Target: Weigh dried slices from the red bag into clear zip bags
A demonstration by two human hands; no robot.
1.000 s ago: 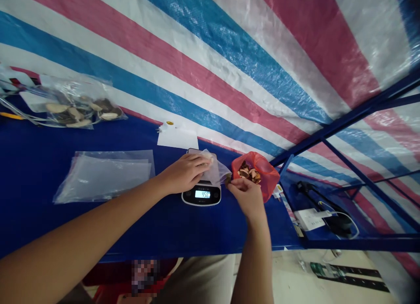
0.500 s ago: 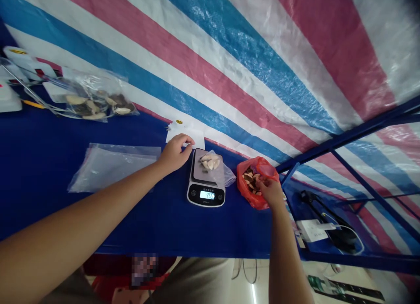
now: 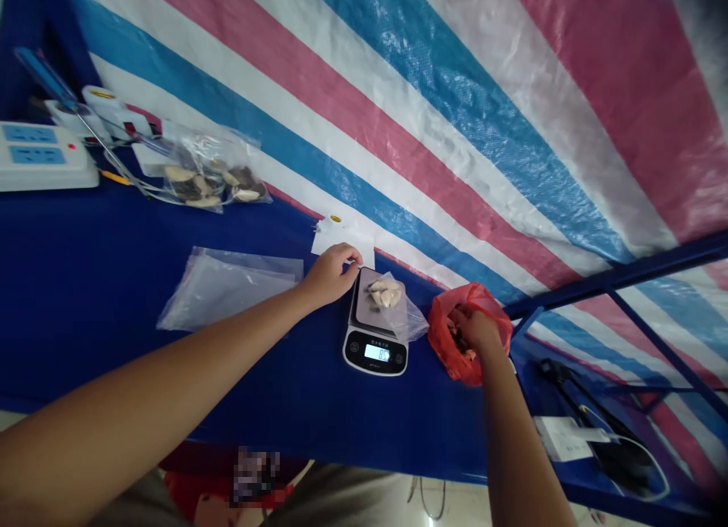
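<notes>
A small kitchen scale (image 3: pixel 375 356) with a lit display stands before me. On its plate lies a clear plastic bag (image 3: pixel 410 315) with pale, wedge-shaped slices (image 3: pixel 385 293) on or in it; I cannot tell which. My left hand (image 3: pixel 335 273) rests by the scale's upper left corner, loosely curled, a gap showing between thumb and fingers, nothing visible in it. To the right sits an open red plastic bag (image 3: pixel 444 343) of pale and dark brown slices (image 3: pixel 467 354). My right hand (image 3: pixel 476 328) reaches into it, its fingertips hidden among the slices.
Flat clear zip bags (image 3: pixel 227 288) lie on the blue table (image 3: pixel 273 406) at left. Behind them are filled clear bags (image 3: pixel 213 170) and a power strip (image 3: pixel 45 157). White paper (image 3: pixel 364 246) lies beyond my left hand. A blue metal frame (image 3: pixel 619 273) stands at right.
My right hand has gone deeper into the red bag, covering more of the slices. The scale's number has changed. My left hand stays by the scale; the view has shifted left.
</notes>
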